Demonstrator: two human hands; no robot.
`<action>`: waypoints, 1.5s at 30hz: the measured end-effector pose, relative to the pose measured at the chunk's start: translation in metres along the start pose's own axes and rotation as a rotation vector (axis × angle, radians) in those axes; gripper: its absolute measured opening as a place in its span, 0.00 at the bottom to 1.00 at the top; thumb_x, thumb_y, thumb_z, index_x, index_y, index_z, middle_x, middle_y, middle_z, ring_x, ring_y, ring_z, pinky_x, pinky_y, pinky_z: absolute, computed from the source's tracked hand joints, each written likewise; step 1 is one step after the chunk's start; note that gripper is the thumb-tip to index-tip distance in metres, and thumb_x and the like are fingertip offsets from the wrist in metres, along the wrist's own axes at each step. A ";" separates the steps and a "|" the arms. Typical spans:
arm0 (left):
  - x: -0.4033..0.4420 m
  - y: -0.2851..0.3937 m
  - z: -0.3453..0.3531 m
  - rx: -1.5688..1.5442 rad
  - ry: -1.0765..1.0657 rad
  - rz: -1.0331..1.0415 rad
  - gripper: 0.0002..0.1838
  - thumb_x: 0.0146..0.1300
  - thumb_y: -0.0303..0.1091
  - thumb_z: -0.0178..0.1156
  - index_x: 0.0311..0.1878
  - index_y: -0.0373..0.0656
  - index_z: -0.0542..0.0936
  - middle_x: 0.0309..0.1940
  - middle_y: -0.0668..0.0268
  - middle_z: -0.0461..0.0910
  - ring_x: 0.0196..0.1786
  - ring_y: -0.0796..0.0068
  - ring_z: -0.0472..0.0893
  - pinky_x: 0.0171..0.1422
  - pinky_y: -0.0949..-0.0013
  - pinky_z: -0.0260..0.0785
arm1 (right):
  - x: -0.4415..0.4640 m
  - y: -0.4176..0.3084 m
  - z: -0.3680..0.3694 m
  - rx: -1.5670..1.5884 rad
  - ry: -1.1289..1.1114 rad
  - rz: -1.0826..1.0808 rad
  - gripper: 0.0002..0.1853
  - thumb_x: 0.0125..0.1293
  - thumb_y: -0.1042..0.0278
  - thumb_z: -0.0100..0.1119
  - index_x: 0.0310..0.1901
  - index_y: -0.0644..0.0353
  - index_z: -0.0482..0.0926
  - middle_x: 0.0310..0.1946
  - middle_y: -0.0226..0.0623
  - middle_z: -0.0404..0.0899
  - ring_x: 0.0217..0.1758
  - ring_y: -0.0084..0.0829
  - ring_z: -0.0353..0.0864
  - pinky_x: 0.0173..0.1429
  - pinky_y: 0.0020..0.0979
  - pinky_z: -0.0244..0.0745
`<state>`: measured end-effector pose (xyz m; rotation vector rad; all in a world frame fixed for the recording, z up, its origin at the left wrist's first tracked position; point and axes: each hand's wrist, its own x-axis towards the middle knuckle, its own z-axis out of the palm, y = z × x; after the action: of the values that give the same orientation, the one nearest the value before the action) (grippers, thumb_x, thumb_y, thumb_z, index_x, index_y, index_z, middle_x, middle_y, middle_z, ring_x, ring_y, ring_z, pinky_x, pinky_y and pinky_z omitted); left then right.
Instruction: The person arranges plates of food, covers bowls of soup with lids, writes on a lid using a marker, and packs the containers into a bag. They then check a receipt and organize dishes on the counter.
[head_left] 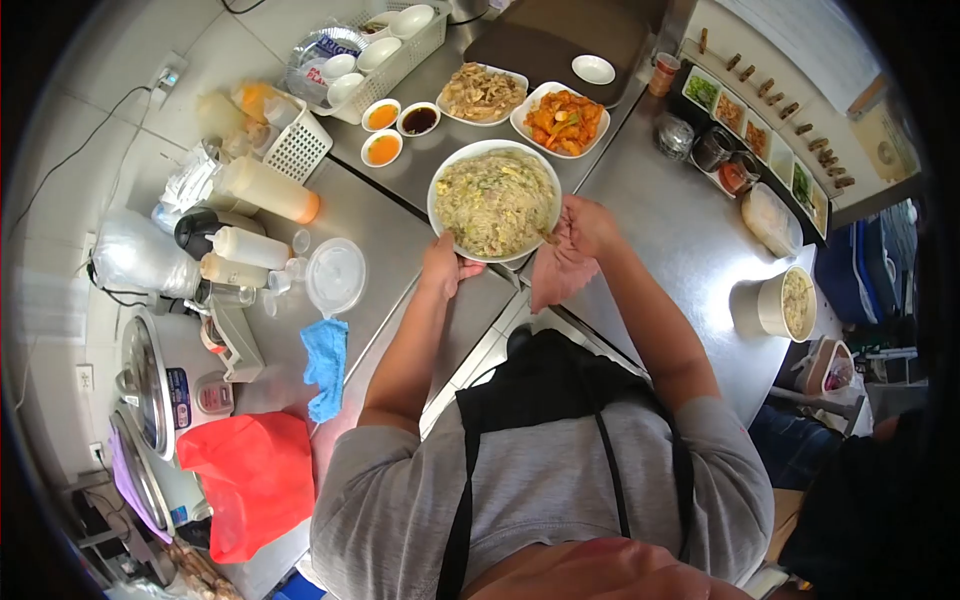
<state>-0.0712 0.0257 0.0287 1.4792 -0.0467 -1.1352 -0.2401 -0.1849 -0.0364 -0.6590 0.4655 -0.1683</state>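
Observation:
A white bowl of fried rice or noodles (495,200) is held between both hands near the counter's inner corner. My left hand (442,266) grips its lower left rim, fingers partly beneath it. On the right rim, my right hand (590,228) is closed, with a pink cloth (560,272) hanging beneath it. Beyond the bowl stand a plate of browned food (484,93) and a dish of orange-red food (562,120). Two small bowls of orange sauce (382,149) and a bowl of dark sauce (418,121) sit at the upper left.
Bottles (250,247), a clear lid (337,276) and a blue cloth (325,368) lie left. A basket of bowls (410,50) stands behind. On the right are a topping rack (757,136) and a tall tub (790,303). Part of another person shows at lower right.

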 end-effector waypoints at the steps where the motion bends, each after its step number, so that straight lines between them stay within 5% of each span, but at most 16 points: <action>1: 0.000 -0.001 0.002 -0.026 -0.022 -0.008 0.22 0.63 0.43 0.32 0.46 0.33 0.65 0.29 0.55 0.76 0.24 0.66 0.78 0.27 0.69 0.73 | 0.000 -0.005 -0.004 -0.530 0.020 -0.346 0.11 0.58 0.67 0.46 0.36 0.65 0.74 0.30 0.37 0.76 0.33 0.28 0.76 0.37 0.28 0.71; 3: 0.002 -0.006 0.005 -0.089 -0.034 0.004 0.21 0.64 0.42 0.33 0.48 0.33 0.64 0.33 0.52 0.75 0.29 0.64 0.78 0.31 0.66 0.73 | -0.022 -0.032 0.033 -1.607 0.109 -1.002 0.10 0.58 0.66 0.47 0.28 0.64 0.74 0.19 0.39 0.74 0.23 0.33 0.75 0.29 0.33 0.70; 6: 0.007 -0.012 0.009 -0.138 -0.033 0.017 0.21 0.64 0.42 0.35 0.49 0.33 0.64 0.39 0.51 0.73 0.35 0.59 0.77 0.36 0.64 0.72 | -0.025 -0.048 0.055 -0.812 0.742 -0.446 0.12 0.57 0.64 0.47 0.33 0.63 0.75 0.23 0.43 0.75 0.29 0.41 0.75 0.34 0.37 0.70; 10: 0.015 -0.014 0.015 -0.169 -0.104 0.007 0.22 0.64 0.44 0.36 0.50 0.33 0.62 0.40 0.52 0.71 0.43 0.56 0.75 0.45 0.61 0.70 | -0.033 0.004 0.034 -1.950 0.842 -0.708 0.19 0.53 0.58 0.49 0.46 0.55 0.73 0.35 0.35 0.75 0.39 0.39 0.73 0.43 0.36 0.68; 15: 0.008 -0.013 0.026 -0.137 -0.086 -0.057 0.28 0.63 0.55 0.36 0.46 0.34 0.63 0.38 0.54 0.71 0.41 0.56 0.75 0.45 0.62 0.70 | -0.096 0.052 0.044 -1.832 0.816 -0.843 0.14 0.49 0.59 0.52 0.38 0.50 0.76 0.42 0.29 0.71 0.44 0.36 0.69 0.44 0.38 0.65; 18: -0.013 -0.013 0.025 -0.057 -0.159 -0.211 0.29 0.61 0.58 0.36 0.41 0.37 0.66 0.33 0.55 0.73 0.34 0.59 0.76 0.38 0.64 0.71 | -0.159 0.043 0.017 -1.837 0.964 -0.680 0.11 0.47 0.60 0.54 0.34 0.52 0.76 0.37 0.31 0.73 0.39 0.36 0.71 0.42 0.36 0.67; 22: -0.038 -0.038 0.034 0.077 -0.426 -0.172 0.23 0.61 0.56 0.40 0.38 0.44 0.70 0.24 0.64 0.74 0.26 0.71 0.76 0.24 0.76 0.68 | -0.283 0.031 -0.060 -1.691 1.316 -0.809 0.10 0.40 0.68 0.59 0.29 0.53 0.77 0.29 0.36 0.74 0.33 0.37 0.74 0.38 0.34 0.69; 24: -0.050 -0.050 0.076 0.147 -0.465 -0.135 0.21 0.61 0.54 0.42 0.42 0.45 0.70 0.27 0.65 0.74 0.26 0.74 0.75 0.22 0.79 0.65 | -0.367 0.029 -0.094 -1.692 1.490 -0.803 0.05 0.44 0.71 0.57 0.26 0.56 0.75 0.29 0.39 0.74 0.33 0.41 0.73 0.34 0.38 0.68; 26: -0.057 -0.058 0.136 0.260 -0.479 -0.089 0.21 0.60 0.53 0.44 0.44 0.45 0.69 0.30 0.65 0.74 0.27 0.75 0.75 0.25 0.77 0.65 | -0.453 0.034 -0.154 -1.687 1.871 -0.206 0.05 0.50 0.68 0.51 0.28 0.57 0.75 0.28 0.44 0.74 0.34 0.41 0.73 0.35 0.39 0.68; 28: -0.066 -0.067 0.202 0.401 -0.560 -0.068 0.22 0.58 0.52 0.47 0.46 0.45 0.68 0.32 0.64 0.75 0.28 0.75 0.75 0.29 0.75 0.66 | -0.516 0.018 -0.156 -1.483 1.954 -0.251 0.07 0.53 0.68 0.50 0.33 0.59 0.74 0.26 0.44 0.72 0.32 0.41 0.73 0.35 0.39 0.68; 30: -0.080 -0.073 0.279 0.544 -0.675 -0.076 0.24 0.56 0.53 0.49 0.48 0.44 0.67 0.33 0.62 0.74 0.29 0.74 0.76 0.31 0.75 0.67 | -0.544 0.008 -0.160 -1.479 2.069 -0.547 0.09 0.55 0.68 0.50 0.37 0.60 0.74 0.28 0.44 0.72 0.32 0.41 0.73 0.36 0.39 0.68; 33: -0.085 -0.106 0.373 0.666 -0.840 -0.117 0.31 0.56 0.58 0.47 0.54 0.44 0.62 0.36 0.59 0.74 0.30 0.72 0.77 0.31 0.75 0.68 | -0.522 0.003 -0.145 -1.647 1.828 -0.848 0.10 0.54 0.71 0.51 0.39 0.61 0.72 0.28 0.44 0.71 0.30 0.40 0.73 0.33 0.34 0.68; 36: -0.107 -0.130 0.448 0.778 -0.867 -0.190 0.33 0.56 0.60 0.45 0.55 0.42 0.60 0.35 0.57 0.74 0.27 0.70 0.77 0.27 0.71 0.69 | -0.476 0.016 -0.108 -1.571 1.194 -0.562 0.22 0.48 0.68 0.56 0.48 0.57 0.68 0.36 0.44 0.71 0.39 0.39 0.72 0.42 0.36 0.66; 40: -0.102 -0.174 0.483 0.875 -0.830 -0.208 0.29 0.58 0.57 0.42 0.47 0.38 0.66 0.29 0.57 0.74 0.24 0.69 0.76 0.27 0.69 0.69 | -0.450 0.043 -0.109 -1.781 1.172 -0.605 0.23 0.48 0.66 0.57 0.49 0.50 0.69 0.47 0.43 0.68 0.53 0.42 0.64 0.51 0.46 0.58; 41: -0.109 -0.172 0.481 0.814 -0.814 -0.155 0.21 0.58 0.47 0.40 0.41 0.36 0.69 0.26 0.58 0.74 0.24 0.68 0.76 0.27 0.68 0.70 | -0.450 0.041 -0.115 -1.764 1.170 -0.619 0.23 0.48 0.65 0.57 0.50 0.49 0.69 0.48 0.42 0.67 0.55 0.43 0.62 0.53 0.48 0.57; 45: -0.117 -0.158 0.451 0.782 -0.786 -0.159 0.17 0.55 0.37 0.40 0.41 0.35 0.69 0.28 0.57 0.75 0.24 0.68 0.76 0.27 0.67 0.70 | -0.460 0.007 -0.157 -1.576 1.256 -0.672 0.13 0.54 0.65 0.53 0.43 0.50 0.72 0.39 0.40 0.72 0.44 0.43 0.68 0.45 0.44 0.63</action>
<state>-0.5116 -0.1910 0.0602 1.6001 -1.0279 -1.9020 -0.7201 -0.1297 0.0173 -2.2769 1.6199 -0.9217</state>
